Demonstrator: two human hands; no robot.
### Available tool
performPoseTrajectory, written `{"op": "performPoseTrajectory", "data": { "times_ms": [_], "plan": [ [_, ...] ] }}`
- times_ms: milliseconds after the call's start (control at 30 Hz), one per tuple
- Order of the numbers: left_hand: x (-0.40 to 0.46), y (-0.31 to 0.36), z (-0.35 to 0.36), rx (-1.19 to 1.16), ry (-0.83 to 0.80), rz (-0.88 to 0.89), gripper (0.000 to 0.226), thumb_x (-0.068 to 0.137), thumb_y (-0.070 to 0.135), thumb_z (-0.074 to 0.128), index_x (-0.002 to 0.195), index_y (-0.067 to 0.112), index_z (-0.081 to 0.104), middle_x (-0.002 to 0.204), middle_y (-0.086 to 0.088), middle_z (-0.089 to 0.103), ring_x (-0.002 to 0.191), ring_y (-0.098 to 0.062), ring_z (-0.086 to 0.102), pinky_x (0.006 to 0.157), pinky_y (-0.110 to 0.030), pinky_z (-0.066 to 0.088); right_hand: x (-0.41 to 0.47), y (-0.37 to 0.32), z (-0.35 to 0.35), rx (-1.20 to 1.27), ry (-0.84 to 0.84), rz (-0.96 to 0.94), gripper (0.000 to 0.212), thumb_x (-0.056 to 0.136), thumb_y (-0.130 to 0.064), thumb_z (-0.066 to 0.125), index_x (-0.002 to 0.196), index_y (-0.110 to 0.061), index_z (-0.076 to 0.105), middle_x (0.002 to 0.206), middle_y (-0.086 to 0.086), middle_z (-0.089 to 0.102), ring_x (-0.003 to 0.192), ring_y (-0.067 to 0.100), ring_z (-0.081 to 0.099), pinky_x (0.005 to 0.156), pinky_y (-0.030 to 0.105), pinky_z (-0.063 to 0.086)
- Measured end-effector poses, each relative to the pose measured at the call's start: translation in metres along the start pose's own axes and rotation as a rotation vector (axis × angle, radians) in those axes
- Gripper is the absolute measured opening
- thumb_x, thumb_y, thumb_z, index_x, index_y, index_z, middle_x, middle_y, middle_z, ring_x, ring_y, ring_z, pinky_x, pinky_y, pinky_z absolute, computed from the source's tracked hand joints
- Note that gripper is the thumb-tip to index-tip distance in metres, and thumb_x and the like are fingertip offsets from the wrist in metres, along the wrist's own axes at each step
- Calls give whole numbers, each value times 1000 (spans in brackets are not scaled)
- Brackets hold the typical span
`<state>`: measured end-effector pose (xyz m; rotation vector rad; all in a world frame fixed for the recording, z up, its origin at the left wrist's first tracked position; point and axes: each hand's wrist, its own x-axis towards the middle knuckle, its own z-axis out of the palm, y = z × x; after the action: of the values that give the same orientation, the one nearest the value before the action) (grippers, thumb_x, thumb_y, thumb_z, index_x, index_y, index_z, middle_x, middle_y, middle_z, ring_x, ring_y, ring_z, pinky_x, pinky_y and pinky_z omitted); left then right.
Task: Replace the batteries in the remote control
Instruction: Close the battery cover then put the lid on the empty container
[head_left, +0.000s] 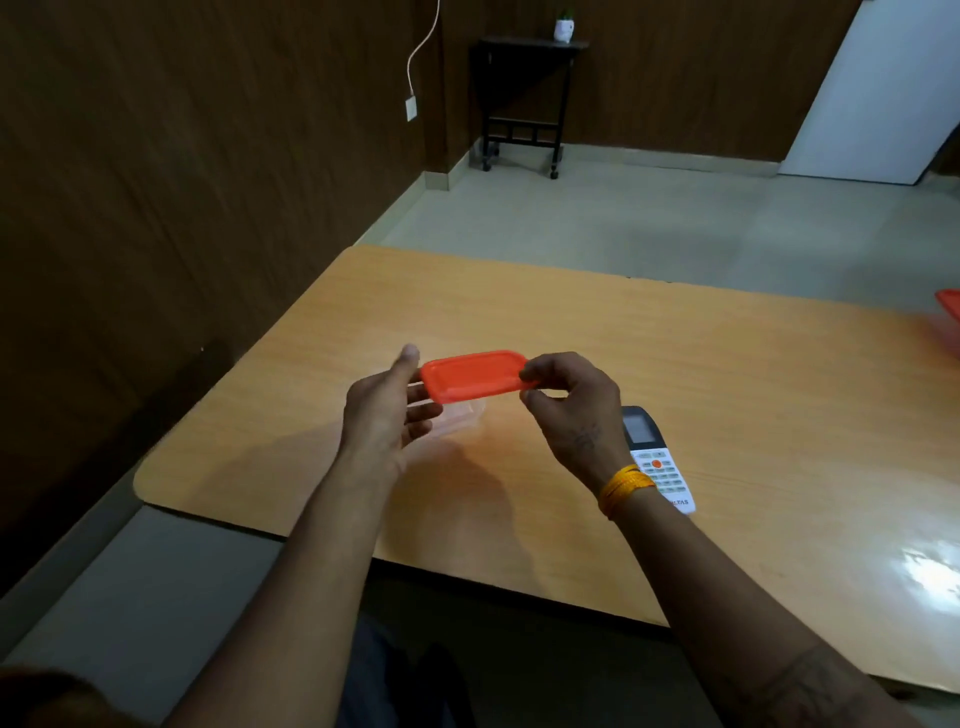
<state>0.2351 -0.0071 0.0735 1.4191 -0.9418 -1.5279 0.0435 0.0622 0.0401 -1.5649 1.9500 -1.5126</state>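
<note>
The right hand (566, 400) pinches the near end of an orange lid (475, 375) between thumb and fingertips, holding it a little above the table (727, 405). A yellow thread band (623, 488) circles that wrist. The left hand (387, 410) is open, thumb raised beside the lid's far end, its fingers curled loosely under and around a clear plastic tub (460, 418) just below the lid; whether it truly grips the tub I cannot tell, since the motion blurs it. I cannot see what the tub holds.

Just beyond the right wrist, partly hidden by it, the remote control (657, 462) lies flat on the table, buttons and dark screen facing up, untouched. At the right edge of the table another orange-rimmed container (950, 317) barely shows.

The remote looks light, rigid and smooth-shelled, so likely a bit slippery on this glossy wood. I would take it by its long sides, turn it face down, and press a thumb on the back cover, which is probably a thin clip-on piece that could snap if forced.
</note>
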Motion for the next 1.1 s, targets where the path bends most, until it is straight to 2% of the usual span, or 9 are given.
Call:
{"op": "performPoseTrajectory", "data": {
  "times_ms": [100,200,267,333,467,600,833,1000,1100],
  "plan": [
    [8,4,-15,-17,19,54,6,92,14,75,91,8,72,84,-14,73,52,-14,65,45,-21,50,5,-7,18,60,-1,2,6,91,-16,74,96,-16,76,100,-7,72,91,4,69,82,20,58],
    [18,6,-29,51,31,84,6,88,7,78,91,6,73,83,-18,75,55,-18,69,47,-22,55,18,-13,35,124,78,146,14,92,-23,76,103,-16,77,104,-1,72,83,15,73,73,35,65],
    [25,4,-35,103,71,102,8,85,7,81,87,6,73,84,-19,78,60,-23,72,50,-24,57,30,-10,46,102,66,244,24,88,-21,80,111,-14,77,102,4,72,83,22,73,70,39,66],
    [31,1,-38,207,126,151,9,82,10,84,83,8,75,83,-18,80,63,-27,75,53,-28,60,40,-6,56,45,23,318,29,82,-23,83,109,-14,80,96,4,75,84,25,74,75,43,66],
    [39,-2,-40,432,176,187,14,80,19,87,76,12,77,67,-9,77,60,-23,76,59,-33,65,49,-2,66,-118,-50,348,21,80,-22,80,100,-16,83,97,4,80,92,23,74,87,40,62],
    [46,-3,-41,537,196,197,18,79,22,87,71,12,75,60,-8,75,61,-27,78,64,-39,68,48,1,74,-145,-60,384,17,80,-22,79,96,-18,84,94,2,81,90,22,74,85,40,62],
    [53,-7,-45,632,251,219,12,75,20,80,69,15,71,56,-4,73,54,-24,75,66,-42,67,46,0,87,-118,-80,397,21,80,-26,77,98,-18,83,95,1,79,90,22,73,80,44,64],
    [49,-7,-49,601,238,175,9,81,9,77,73,11,72,64,-12,76,53,-27,76,58,-43,67,38,1,90,-115,-94,375,22,80,-31,74,99,-21,82,92,-3,75,88,23,72,80,46,64],
    [51,-10,-48,612,211,167,9,78,15,75,71,10,74,65,-13,76,57,-31,77,62,-46,67,39,1,90,-101,-92,378,23,83,-30,74,102,-20,82,95,1,77,89,24,73,82,46,64]
  ]
}}
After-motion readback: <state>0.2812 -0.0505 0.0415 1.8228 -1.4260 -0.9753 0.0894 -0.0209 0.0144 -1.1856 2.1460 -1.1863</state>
